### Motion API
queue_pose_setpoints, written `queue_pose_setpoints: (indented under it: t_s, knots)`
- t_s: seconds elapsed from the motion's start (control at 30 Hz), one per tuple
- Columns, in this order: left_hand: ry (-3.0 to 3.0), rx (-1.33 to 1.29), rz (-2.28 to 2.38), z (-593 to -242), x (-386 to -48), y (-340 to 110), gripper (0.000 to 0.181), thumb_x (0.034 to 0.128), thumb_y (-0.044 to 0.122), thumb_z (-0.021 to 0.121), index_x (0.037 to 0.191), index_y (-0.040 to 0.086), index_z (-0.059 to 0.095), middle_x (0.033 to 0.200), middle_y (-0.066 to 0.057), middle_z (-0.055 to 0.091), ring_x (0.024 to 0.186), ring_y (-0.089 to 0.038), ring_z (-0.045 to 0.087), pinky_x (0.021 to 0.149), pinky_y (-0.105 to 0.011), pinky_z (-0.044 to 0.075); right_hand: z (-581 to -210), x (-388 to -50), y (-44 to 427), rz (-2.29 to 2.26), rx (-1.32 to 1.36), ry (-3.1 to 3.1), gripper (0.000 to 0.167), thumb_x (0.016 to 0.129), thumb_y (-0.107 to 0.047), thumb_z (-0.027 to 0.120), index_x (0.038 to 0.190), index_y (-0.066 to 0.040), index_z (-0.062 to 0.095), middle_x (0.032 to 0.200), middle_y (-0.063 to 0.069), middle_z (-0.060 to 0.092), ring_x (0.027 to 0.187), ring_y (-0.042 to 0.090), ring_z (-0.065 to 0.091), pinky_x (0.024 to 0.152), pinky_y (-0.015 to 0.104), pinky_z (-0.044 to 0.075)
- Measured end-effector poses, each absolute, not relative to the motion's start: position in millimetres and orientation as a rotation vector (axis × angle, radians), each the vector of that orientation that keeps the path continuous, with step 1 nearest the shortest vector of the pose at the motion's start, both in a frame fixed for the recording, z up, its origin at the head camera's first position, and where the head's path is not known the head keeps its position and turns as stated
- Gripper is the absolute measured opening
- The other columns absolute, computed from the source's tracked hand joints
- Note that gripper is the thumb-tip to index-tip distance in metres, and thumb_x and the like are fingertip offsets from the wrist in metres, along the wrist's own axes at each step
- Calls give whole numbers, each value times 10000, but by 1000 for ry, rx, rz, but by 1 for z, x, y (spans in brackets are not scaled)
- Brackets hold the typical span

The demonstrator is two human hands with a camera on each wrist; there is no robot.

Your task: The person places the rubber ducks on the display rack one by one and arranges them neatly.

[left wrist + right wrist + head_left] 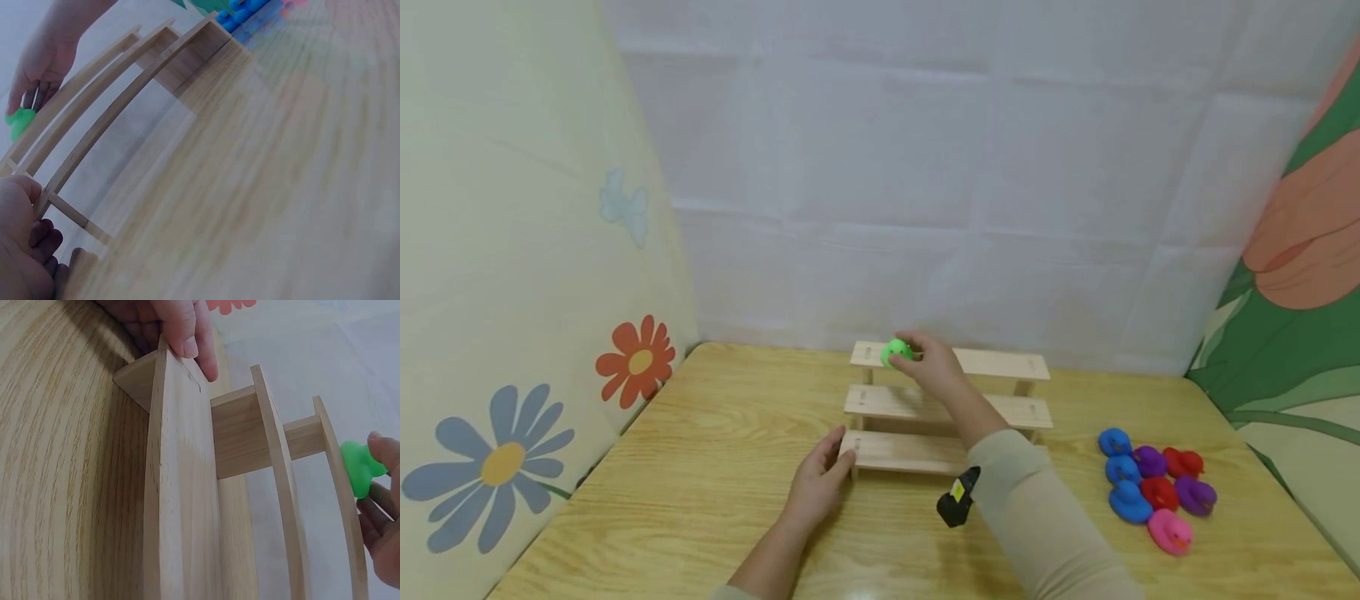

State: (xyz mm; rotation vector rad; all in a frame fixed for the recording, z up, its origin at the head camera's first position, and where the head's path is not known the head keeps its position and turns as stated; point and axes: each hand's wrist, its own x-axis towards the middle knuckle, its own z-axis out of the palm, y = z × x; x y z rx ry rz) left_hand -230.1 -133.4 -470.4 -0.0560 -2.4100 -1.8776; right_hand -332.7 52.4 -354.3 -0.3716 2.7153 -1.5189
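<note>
A three-tier wooden shelf [910, 452] stands on the table, its steps rising toward the back. My right hand [934, 367] pinches a green rubber duck [895, 350] between thumb and fingers at the left part of the top tier. From the right wrist view, the duck [359, 469] appears to touch that tier's upper face. Down at the left end of the lowest tier, my left hand [817, 483] grips the board, thumb on top; some of its fingers are hidden in the head view.
Several rubber ducks, such as a blue duck [1129, 502], a purple duck [1197, 497] and a pink duck [1170, 532], lie grouped on the table [715, 467] to the right. White cloth [880, 167] hangs behind. A black device [957, 500] sits at my right wrist.
</note>
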Motion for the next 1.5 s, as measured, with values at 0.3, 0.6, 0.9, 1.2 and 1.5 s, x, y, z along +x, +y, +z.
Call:
queue_pose_setpoints:
  t_s: [0.3,0.6,0.9,1.2,1.5]
  knots:
    - [-2402,-51,-1890,-470,-231,-133,521,1008,131,529,1457,-81,372,1470,-274,442,1386,-392,415,1159,-512,333,-354,-335,49,-1519,-349,2709,551,939,-318,666,1440,-161,497,1412,60,563,1256,276,563,998,399,530]
    - [-2409,-52,-1881,-471,-230,-132,529,1008,149,535,1459,-75,374,1474,-267,442,1388,-382,415,1157,-511,336,-354,-334,46,-1543,-305,2695,555,933,-325,673,1439,-181,497,1421,54,554,1274,277,551,1021,417,515]
    - [-2420,-58,-1861,-471,-230,-134,530,1009,158,533,1459,-74,375,1475,-270,438,1388,-393,412,1156,-523,336,-356,-335,47,-1598,-327,2684,563,921,-300,689,1434,-169,499,1387,68,575,1232,269,564,1011,408,517]
    - [-2428,-42,-1854,-472,-231,-133,533,1009,171,538,1464,-56,379,1474,-253,450,1387,-376,420,1159,-515,335,-359,-335,51,-1610,-350,2704,601,888,-283,729,1428,-150,501,1392,91,566,1232,285,565,1023,427,506]
    - [-2425,-30,-1863,-475,-233,-133,530,1003,149,541,1465,-54,378,1477,-252,447,1390,-379,416,1164,-509,329,-362,-331,61,-1622,-337,2704,582,875,-293,743,1409,-207,527,1424,88,539,1278,333,533,1053,492,475]
